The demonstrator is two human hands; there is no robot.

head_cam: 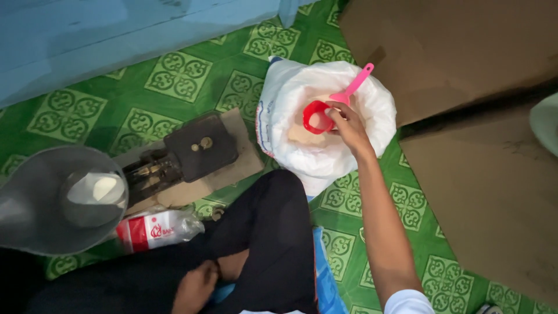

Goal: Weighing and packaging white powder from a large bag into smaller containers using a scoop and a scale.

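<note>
Here your right hand has its grip closed on the pink scoop, whose red bowl sits inside the open white sack on the green floor. Your left hand rests loosely curled, empty, on your lap.

Dim, soft, cool light is seen throughout, shadows faint, focus slightly soft, mild blur noted at edges.

Green patterned floor under sack, scale, cardboard.
</note>
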